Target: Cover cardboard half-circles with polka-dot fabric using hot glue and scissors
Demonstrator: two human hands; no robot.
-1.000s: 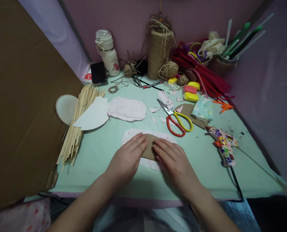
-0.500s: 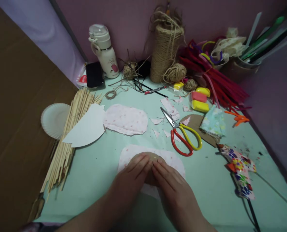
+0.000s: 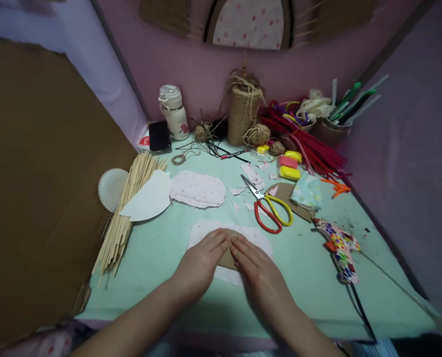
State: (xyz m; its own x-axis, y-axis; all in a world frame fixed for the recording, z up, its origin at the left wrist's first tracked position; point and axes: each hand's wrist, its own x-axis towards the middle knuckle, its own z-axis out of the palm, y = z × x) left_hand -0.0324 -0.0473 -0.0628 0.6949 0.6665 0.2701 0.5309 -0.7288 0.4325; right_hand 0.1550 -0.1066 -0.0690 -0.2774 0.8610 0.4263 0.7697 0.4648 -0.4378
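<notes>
A brown cardboard piece (image 3: 227, 259) with a curved upper edge lies on a pale pink-spotted fabric piece (image 3: 258, 238) near the table's front. My left hand (image 3: 203, 259) rests flat on the cardboard's left side, fingers stretched out. On its right side lies my right hand (image 3: 256, 263), also flat, the fingertips of both hands almost meeting. Much of the cardboard is hidden under them. Beyond the hands is a second spotted fabric piece (image 3: 198, 189). Scissors (image 3: 260, 195) with one red and one yellow handle lie with blades apart, to the right, among small fabric scraps (image 3: 236, 191).
Wooden sticks (image 3: 126, 213) and a white paper shape (image 3: 150, 198) lie left, by a paper plate (image 3: 112, 189). A bottle (image 3: 174, 116), twine spool (image 3: 241, 114) and red pipe cleaners (image 3: 310, 144) line the back. A flower-patterned gun-shaped tool (image 3: 342, 245) rests at right.
The camera view has tilted up and drawn back, bringing a spotted half-round wall hanging into sight. Both hands stay flat on the cardboard.
</notes>
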